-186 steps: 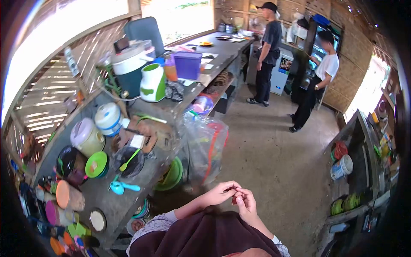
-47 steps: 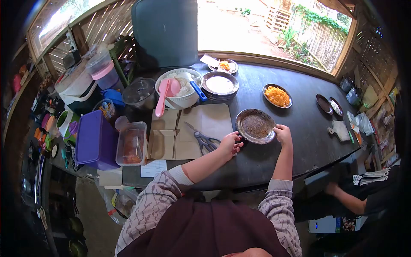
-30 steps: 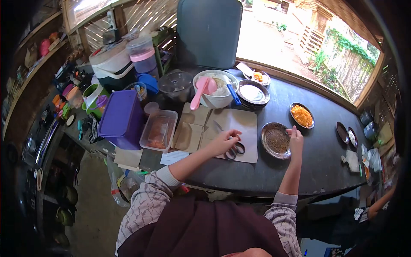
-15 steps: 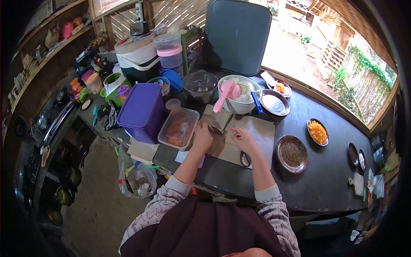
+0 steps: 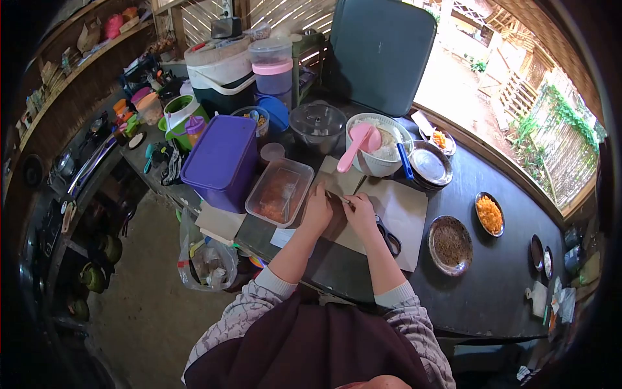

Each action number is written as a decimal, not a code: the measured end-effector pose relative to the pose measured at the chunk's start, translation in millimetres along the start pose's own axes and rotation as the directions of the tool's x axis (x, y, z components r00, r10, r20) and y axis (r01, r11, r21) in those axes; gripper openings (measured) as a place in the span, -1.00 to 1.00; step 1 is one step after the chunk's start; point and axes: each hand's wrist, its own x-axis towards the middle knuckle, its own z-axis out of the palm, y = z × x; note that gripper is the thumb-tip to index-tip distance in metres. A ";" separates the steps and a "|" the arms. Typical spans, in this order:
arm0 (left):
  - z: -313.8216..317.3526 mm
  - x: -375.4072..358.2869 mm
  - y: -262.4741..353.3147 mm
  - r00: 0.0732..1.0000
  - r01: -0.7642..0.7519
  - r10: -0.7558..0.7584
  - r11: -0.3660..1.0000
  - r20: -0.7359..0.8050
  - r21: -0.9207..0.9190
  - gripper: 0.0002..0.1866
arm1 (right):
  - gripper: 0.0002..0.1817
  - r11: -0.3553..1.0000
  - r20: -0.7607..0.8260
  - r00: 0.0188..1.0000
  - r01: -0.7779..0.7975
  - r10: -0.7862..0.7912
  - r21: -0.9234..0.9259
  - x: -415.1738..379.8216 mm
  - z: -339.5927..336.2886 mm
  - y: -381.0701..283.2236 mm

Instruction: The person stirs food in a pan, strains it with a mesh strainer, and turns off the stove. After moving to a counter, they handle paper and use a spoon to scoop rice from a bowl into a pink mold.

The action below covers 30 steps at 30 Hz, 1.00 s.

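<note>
My left hand (image 5: pixel 317 209) and my right hand (image 5: pixel 361 212) are close together above sheets of brown paper (image 5: pixel 398 204) on the dark table. Both hands have their fingers pinched in. A small, thin, brownish thing shows between the fingertips, too small to name. Beside my right wrist, black-handled scissors (image 5: pixel 390 238) lie on the paper, partly hidden by the forearm. Nearest my left hand is a clear plastic container (image 5: pixel 280 192) with orange-red food in it. Just beyond the hands stands a white basket of rice (image 5: pixel 382 165), with a pink rice paddle (image 5: pixel 357 146) on it.
A purple lidded box (image 5: pixel 219 159) stands at the left, near a small clear cup (image 5: pixel 273 152). To the right are stacked plates (image 5: pixel 431 163), a brown plate (image 5: pixel 450 249) and a bowl of orange shreds (image 5: pixel 489 215). A plastic bag (image 5: pixel 207 262) hangs at the table's front edge.
My hands have come closer together, with the fingertips now almost meeting. More of the scissors shows beside my right forearm. The whole view has shifted slightly.
</note>
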 end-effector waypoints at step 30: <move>-8.4 -9.8 16.8 0.979 -0.199 0.197 0.980 0.049 0.023 -0.83 | -0.90 0.990 -0.097 0.986 0.138 -0.135 0.027 -7.3 -22.9 -14.8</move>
